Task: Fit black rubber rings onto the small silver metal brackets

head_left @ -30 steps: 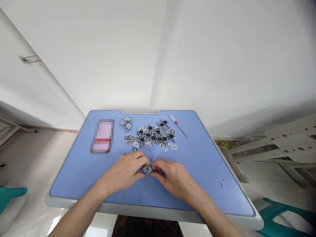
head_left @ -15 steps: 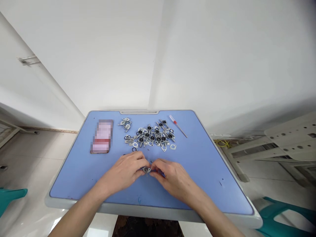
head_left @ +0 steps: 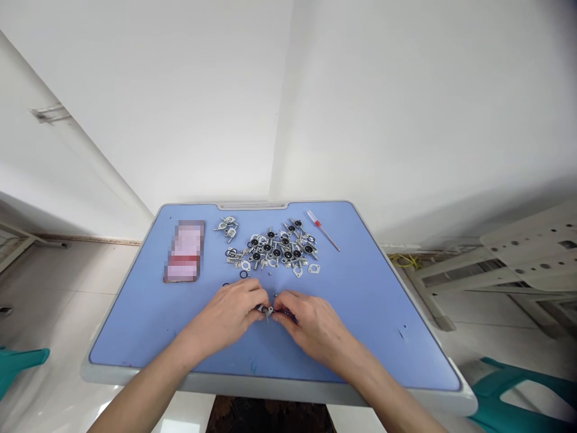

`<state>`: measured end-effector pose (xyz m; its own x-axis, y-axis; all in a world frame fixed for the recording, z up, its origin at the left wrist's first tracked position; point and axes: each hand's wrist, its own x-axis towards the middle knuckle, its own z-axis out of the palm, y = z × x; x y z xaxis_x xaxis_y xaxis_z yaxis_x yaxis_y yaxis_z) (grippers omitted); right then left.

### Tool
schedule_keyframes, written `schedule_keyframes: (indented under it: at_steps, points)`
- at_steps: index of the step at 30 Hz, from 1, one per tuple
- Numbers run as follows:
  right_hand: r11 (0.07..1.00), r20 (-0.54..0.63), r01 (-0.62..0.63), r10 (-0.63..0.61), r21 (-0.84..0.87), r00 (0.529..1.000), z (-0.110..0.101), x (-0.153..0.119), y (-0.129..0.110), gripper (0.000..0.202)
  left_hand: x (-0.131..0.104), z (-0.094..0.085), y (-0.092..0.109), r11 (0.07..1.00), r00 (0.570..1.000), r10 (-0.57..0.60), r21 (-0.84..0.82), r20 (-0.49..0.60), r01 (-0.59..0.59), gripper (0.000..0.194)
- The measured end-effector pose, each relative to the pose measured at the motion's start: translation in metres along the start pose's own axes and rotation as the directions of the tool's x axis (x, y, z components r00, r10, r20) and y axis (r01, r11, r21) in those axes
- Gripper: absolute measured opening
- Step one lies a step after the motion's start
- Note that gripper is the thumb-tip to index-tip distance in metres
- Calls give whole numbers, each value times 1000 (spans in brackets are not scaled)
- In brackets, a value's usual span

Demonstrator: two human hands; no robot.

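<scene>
Between my hands, low over the near middle of the table, is a small metal flanged fitting (head_left: 267, 311) with a thin stem pointing toward me. The fingers of my left hand (head_left: 234, 308) are closed around its left side. My right hand (head_left: 311, 316) is pinched close to the fitting's right edge; whatever its fingertips hold is mostly hidden. Beyond my hands lies a pile of similar metal fittings with black round centres (head_left: 278, 253). Loose flat flange plates (head_left: 314, 269) and black rubber rings (head_left: 244, 274) lie along the near side of the pile.
A smartphone (head_left: 184, 251) with a blurred screen lies on the left of the blue table (head_left: 369, 337). A few fittings (head_left: 228, 227) sit apart at the back. A screwdriver (head_left: 323, 231) lies behind the pile on the right. Green stools (head_left: 518, 391) stand beside the table.
The fitting has tilted slightly between my fingers, and my fingertips have shifted a little. The pile and the other things on the table stay as they were.
</scene>
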<state>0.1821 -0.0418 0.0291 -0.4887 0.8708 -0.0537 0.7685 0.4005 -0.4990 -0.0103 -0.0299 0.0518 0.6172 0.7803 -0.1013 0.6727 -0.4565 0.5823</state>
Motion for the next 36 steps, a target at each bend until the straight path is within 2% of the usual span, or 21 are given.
schedule_keyframes:
  at_steps: [10,20,27,36]
  points:
    - [999,-37,-20,18,-41,999,5,0,1,8,0,2,0,1000,1000,4,11,-1,-4,9]
    - [997,-113,42,-49,-62,992,12,0,6,8,1,1,-1,999,1000,12,35,-20,-11,12]
    - [999,-119,19,-24,-44,993,12,1,5,9,4,6,-5,999,999,-3,-47,-49,1,10]
    - [999,-69,-32,34,38,997,8,2,4,8,4,7,-4,1000,999,-6,-19,-53,5,7]
